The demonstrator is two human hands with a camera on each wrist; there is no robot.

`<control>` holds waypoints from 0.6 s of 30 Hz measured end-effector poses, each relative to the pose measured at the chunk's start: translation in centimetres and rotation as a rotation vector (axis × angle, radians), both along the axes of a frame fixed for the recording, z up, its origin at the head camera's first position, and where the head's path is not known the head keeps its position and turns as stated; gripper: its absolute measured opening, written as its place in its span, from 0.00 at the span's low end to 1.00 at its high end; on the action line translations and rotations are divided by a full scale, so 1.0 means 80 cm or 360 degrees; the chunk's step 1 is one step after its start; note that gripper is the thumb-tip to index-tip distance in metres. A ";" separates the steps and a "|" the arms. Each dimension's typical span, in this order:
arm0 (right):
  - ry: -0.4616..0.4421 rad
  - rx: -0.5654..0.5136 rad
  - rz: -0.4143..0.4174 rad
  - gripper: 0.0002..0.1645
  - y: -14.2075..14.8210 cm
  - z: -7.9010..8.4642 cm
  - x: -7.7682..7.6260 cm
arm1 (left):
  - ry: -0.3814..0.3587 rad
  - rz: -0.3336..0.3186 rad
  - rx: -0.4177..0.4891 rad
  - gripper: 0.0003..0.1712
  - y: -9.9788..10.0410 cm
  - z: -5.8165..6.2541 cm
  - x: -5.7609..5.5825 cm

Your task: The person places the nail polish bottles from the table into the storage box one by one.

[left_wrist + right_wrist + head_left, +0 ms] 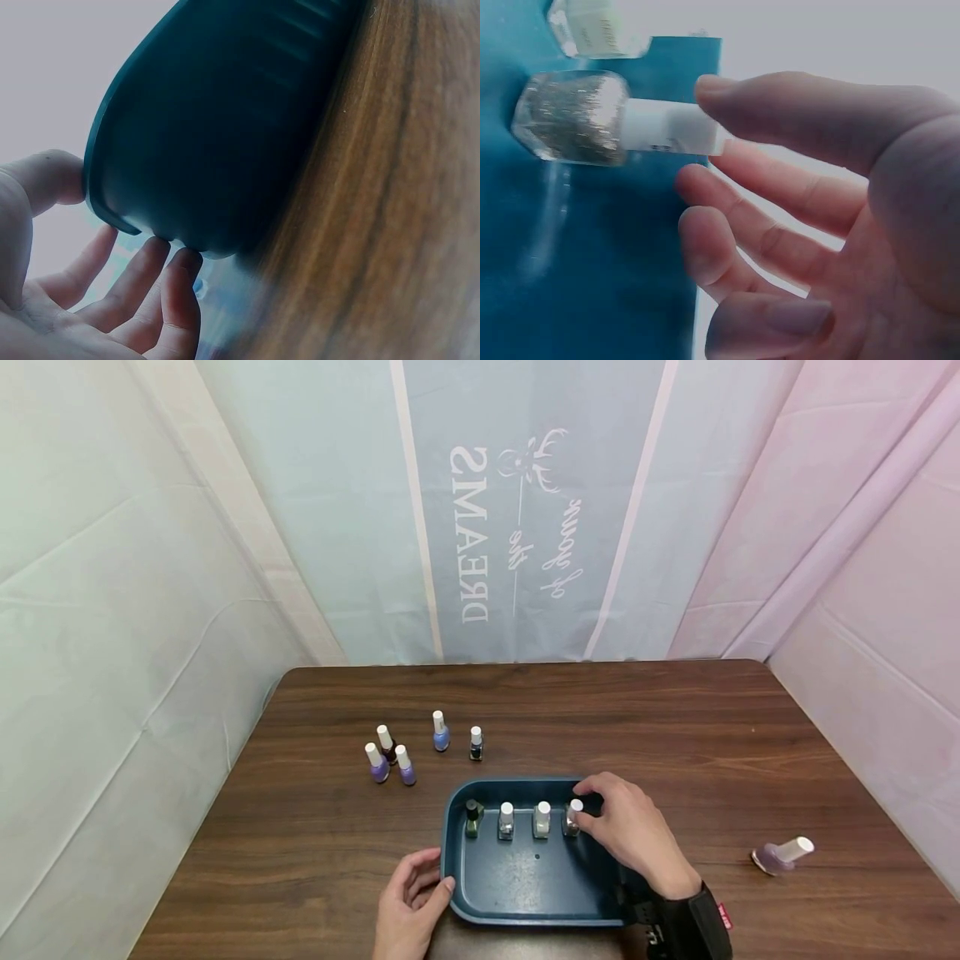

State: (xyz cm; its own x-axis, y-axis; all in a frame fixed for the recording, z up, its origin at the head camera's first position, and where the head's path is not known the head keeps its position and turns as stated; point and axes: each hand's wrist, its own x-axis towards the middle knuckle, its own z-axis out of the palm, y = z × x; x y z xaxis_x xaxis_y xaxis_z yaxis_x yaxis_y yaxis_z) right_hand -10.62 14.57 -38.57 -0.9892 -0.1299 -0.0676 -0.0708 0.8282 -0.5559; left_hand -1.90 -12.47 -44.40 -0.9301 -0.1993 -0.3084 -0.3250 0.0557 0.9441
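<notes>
Clock per head view, 12 = away from the person. Glitter bottle stands in the tray, last in the row on the 3 o'clock side, long axis near vertical, white cap up. It sits at 9 o'clock from the right hand, which is the nearer one: thumb and index lightly pinch the cap, other fingers loosely curled. Pinch force: can't tell. Left hand is part-curled at the tray's 8 o'clock corner, thumb on the rim, fingers on the outer wall.

Edges: pale bottle just beside at 9, tray wall at 3, back wall near at 12. That's the tight part. Most room is toward 6, bare tray floor up to the front rim; straight up looks unobstructed too. Outside, lavender bottle well apart at 3 on the tabletop, seemingly on its side.
</notes>
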 end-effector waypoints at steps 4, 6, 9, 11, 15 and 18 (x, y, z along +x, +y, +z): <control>0.0035 -0.0033 0.0005 0.19 0.004 0.010 0.004 | 0.0040 -0.0011 0.0004 0.25 -0.001 -0.001 0.001; 0.0061 -0.0035 0.0004 0.19 0.006 0.014 0.006 | 0.0042 -0.0018 -0.0002 0.26 -0.001 -0.002 0.002; 0.0105 -0.0028 -0.0004 0.18 0.008 0.019 0.008 | 0.0028 -0.0018 -0.0006 0.26 -0.001 -0.004 0.002; 0.0135 -0.0025 -0.0013 0.17 0.010 0.022 0.009 | 0.0020 -0.0015 -0.0008 0.26 -0.001 -0.004 0.002; 0.0217 -0.0013 -0.0026 0.16 0.014 0.028 0.012 | 0.0023 -0.0002 -0.0016 0.25 0.000 -0.004 0.002; 0.0288 -0.0011 -0.0031 0.15 0.017 0.032 0.014 | 0.0037 0.0016 -0.0018 0.25 0.001 -0.003 0.002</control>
